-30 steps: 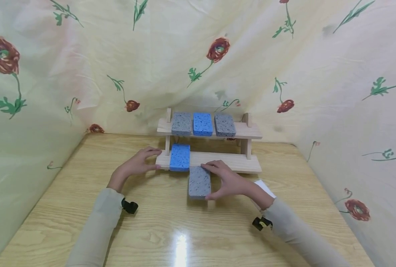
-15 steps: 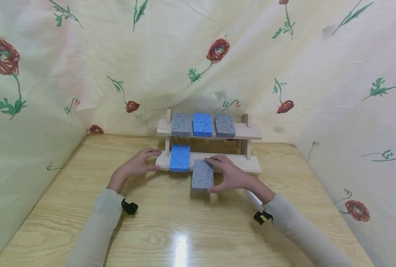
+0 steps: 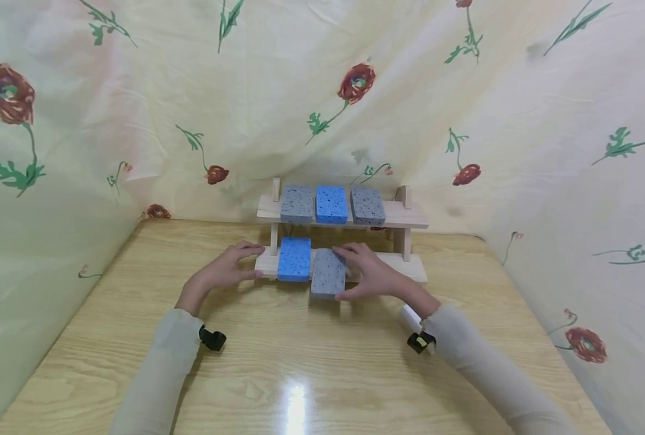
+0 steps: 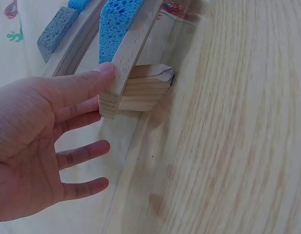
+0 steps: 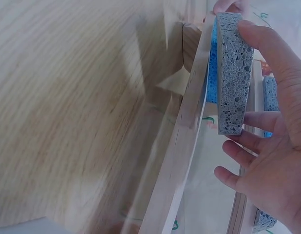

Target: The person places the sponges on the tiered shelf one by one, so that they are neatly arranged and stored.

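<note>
My right hand (image 3: 375,275) holds a grey speckled sponge (image 3: 327,273) between thumb and fingers, over the front edge of the two-tier wooden rack's lower board (image 3: 411,267). In the right wrist view the grey sponge (image 5: 233,73) shows its side, thumb on one end and fingers at the other. On the left, my left hand (image 3: 221,266) pinches the lower board's end, thumb on the front edge (image 4: 116,83) and fingers behind. A blue sponge (image 3: 294,258) sits on that board, just left of the held one.
The rack's upper board (image 3: 409,214) bears a grey sponge (image 3: 297,203), a blue sponge (image 3: 331,204) and another grey sponge (image 3: 367,205). A white object (image 3: 409,317) lies on the wooden table (image 3: 257,362), partly under my right wrist. Flowered cloth (image 3: 268,90) hangs behind and at both sides.
My right hand has moved the grey sponge away from me, from in front of the rack to over the lower board's edge. My left hand has stayed at the board's left end.
</note>
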A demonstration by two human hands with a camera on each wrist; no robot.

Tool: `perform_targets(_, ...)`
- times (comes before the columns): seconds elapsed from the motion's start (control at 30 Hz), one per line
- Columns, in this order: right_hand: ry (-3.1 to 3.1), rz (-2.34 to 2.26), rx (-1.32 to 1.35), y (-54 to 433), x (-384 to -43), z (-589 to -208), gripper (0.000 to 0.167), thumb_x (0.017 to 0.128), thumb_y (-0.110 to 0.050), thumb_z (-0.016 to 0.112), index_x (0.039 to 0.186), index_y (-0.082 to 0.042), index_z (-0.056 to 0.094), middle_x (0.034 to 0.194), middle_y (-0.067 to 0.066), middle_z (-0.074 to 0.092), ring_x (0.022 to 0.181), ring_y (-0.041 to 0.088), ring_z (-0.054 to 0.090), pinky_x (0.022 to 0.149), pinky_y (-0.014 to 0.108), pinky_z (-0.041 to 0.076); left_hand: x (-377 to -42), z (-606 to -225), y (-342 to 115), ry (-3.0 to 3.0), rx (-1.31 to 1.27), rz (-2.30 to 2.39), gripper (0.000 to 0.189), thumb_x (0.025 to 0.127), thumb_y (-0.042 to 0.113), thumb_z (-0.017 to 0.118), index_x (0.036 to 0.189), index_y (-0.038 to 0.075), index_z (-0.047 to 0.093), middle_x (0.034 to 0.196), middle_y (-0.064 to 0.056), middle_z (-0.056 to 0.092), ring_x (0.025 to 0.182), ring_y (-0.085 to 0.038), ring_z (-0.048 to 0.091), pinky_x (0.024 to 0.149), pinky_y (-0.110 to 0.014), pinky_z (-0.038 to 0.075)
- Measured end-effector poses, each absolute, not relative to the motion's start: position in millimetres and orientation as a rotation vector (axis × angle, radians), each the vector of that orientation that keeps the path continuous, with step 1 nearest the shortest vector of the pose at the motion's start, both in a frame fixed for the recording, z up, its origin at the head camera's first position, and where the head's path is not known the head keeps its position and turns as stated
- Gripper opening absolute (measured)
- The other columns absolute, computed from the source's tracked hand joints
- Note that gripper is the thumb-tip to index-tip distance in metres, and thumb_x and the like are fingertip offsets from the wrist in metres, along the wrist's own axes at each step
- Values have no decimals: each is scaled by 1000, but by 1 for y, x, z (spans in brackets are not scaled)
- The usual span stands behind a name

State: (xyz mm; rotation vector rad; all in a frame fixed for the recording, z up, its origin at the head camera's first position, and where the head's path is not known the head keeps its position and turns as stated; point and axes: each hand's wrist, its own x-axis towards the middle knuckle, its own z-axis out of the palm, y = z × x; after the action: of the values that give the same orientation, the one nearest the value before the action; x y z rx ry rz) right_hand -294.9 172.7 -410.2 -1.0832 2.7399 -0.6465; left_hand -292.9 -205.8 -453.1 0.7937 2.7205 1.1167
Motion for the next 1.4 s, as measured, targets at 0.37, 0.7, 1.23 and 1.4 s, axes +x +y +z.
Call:
perform_targets(0.37, 2732, -661, -1044, 167, -307, -407, 111, 74, -51, 88, 161, -12, 31, 162, 21, 32, 147, 40, 31, 114, 63, 39, -292, -451, -206, 2712, 758, 1103, 64, 97, 21, 71, 152, -1, 45, 155, -22, 42, 145, -45, 35, 119, -62, 30)
perform_targets(0.7, 2728, -652, -1036, 165, -321, -406, 111, 73, -43, 91, 160, -9, 32, 161, 22, 32, 146, 40, 30, 115, 62, 38, -293, -451, -205, 2706, 756, 1114, 65, 97, 22, 71, 152, 0, 45, 156, -21, 42, 146, -44, 35, 120, -62, 30)
perform_targets(1.23, 2681, -677, -993, 176, -332, -408, 110, 74, -43, 89, 161, -13, 30, 167, 23, 22, 153, 46, 18, 117, 70, 29, -295, -455, -206, 2701, 786, 1133, 66, 96, 21, 72, 151, -2, 44, 155, -22, 43, 145, -43, 37, 119, -60, 33)
perform_targets(1.4, 2653, -677, -975, 181, -335, -408, 110, 74, -44, 88, 162, -14, 28, 168, 21, 21, 154, 46, 17, 116, 72, 28, -295, -456, -206, 2710, 787, 1120, 65, 97, 22, 72, 151, -2, 45, 156, -22, 43, 145, -43, 37, 119, -60, 33)
